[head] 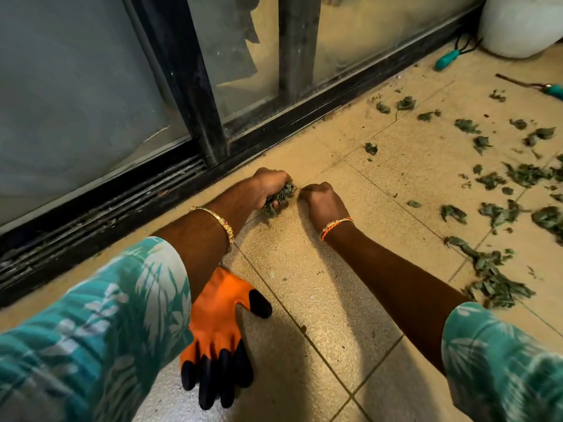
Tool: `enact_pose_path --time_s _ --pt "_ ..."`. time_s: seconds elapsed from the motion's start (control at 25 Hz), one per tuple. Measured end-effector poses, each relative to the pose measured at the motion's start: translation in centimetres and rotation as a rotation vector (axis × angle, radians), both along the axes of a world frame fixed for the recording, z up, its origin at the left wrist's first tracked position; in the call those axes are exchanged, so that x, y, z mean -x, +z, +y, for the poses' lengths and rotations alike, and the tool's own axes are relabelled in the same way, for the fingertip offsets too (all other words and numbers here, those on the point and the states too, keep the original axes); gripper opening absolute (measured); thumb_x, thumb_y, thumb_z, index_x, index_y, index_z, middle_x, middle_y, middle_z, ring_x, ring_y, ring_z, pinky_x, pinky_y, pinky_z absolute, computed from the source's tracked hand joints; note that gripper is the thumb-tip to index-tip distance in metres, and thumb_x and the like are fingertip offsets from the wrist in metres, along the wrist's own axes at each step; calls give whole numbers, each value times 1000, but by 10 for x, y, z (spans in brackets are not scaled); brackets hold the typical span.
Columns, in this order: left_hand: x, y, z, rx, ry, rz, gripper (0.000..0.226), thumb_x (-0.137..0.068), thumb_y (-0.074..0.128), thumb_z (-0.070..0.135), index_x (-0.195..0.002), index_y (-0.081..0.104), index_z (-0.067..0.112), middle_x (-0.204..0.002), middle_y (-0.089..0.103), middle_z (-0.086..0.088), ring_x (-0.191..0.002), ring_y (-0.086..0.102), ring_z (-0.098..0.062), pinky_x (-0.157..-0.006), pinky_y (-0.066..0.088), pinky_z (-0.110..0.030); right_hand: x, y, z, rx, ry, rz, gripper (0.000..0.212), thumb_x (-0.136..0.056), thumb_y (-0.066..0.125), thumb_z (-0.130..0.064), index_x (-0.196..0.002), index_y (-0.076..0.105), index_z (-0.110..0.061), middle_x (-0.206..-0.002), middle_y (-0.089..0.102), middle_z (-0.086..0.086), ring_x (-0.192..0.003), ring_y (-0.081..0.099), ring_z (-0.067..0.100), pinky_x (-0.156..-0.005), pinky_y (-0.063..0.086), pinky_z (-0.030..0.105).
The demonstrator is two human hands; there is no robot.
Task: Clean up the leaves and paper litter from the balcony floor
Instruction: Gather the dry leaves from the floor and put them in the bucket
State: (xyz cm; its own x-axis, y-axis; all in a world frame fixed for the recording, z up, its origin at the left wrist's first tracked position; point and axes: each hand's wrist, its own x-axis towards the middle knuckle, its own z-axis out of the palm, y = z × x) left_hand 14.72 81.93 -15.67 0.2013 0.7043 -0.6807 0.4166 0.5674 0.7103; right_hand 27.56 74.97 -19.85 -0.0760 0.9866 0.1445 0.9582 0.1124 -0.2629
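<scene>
A: What have your hands got?

B: Your left hand (269, 185) is clenched round a bunch of leaves (278, 198) just above the floor (350, 287). Your right hand (320, 202) is curled into a fist beside it; whether it pinches anything, I cannot tell.

A: And the rest?

B: Loose leaves (499, 214) lie scattered on the tiles to your right. An orange glove (217, 324) lies under your left arm. No writing is readable.

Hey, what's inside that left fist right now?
A clump of green leaves sticks out between the curled fingers of the left hand, just above the tiled floor. How much more is packed in the palm is hidden by the fingers.
</scene>
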Motion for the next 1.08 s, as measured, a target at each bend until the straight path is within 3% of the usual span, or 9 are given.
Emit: enact_pose_path --time_s 0.12,0.24,0.36,0.52,0.6,0.76,0.92,1.0,1.08 --pt "3 1 2 4 14 -13 20 -94 50 24 -94 64 10 -80 63 -9 -48 51 -16 -36 35 -20 0 12 3 -4 -30 15 30 -85 47 8 -102 69 -4 -103 66 19 -99 60 32 -84 51 36" --pt "3 5 2 69 38 -104 21 -98 45 22 -94 60 8 -80 66 -9 -41 52 -13 -33 34 -19 -14 37 17 76 -300 573 14 -81 63 5 -86 73 -4 -86 71 10 -78 66 19 -81 54 29" --pt "-2 20 -1 158 38 -207 22 -101 38 22 -93 53 7 -81 67 -12 -34 48 -11 -32 31 -15 -33 71 21 195 -443 1212 19 -76 68 9 -78 65 -10 -72 66 4 -67 63 13 -65 57 26" --pt "-22 31 -8 271 5 -406 28 -102 35 25 -96 54 5 -76 69 -13 -37 51 -9 -30 32 -15 -41 93 16 203 -479 1518 37 -73 70 10 -101 53 -9 -68 69 6 -60 68 13 -55 57 25" --pt "-36 32 -10 262 2 -477 32 -102 33 23 -99 57 3 -77 70 -12 -39 49 -7 -29 34 -14 -42 87 18 164 -486 1441 35 -71 74 7 -95 57 -9 -72 68 7 -58 67 14 -50 55 24" --pt "-58 31 -4 173 96 -514 28 -102 34 21 -93 56 6 -68 64 -8 -39 47 -7 -28 33 -15 -54 73 28 97 -484 1125 22 -68 78 0 -73 63 -15 -74 68 8 -65 67 19 -63 54 26" --pt "-65 29 4 70 55 -344 21 -100 43 20 -89 57 8 -70 60 -4 -39 50 -8 -29 33 -16 -66 71 29 134 -386 982 10 -80 67 0 -87 69 -5 -79 67 1 -67 59 4 -56 46 11" --pt "-66 27 7 51 58 -289 19 -98 47 19 -89 57 7 -72 61 -3 -40 50 -9 -30 33 -16 -85 68 33 78 -455 879 14 -84 61 -4 -92 71 -10 -95 70 6 -79 61 9 -70 49 18" --pt "-65 25 8 49 64 -258 17 -98 48 18 -92 58 6 -75 64 -4 -40 53 -10 -30 33 -16 -106 63 39 43 -505 637 27 -85 59 -9 -110 66 -11 -117 62 12 -103 59 21 -86 44 23"
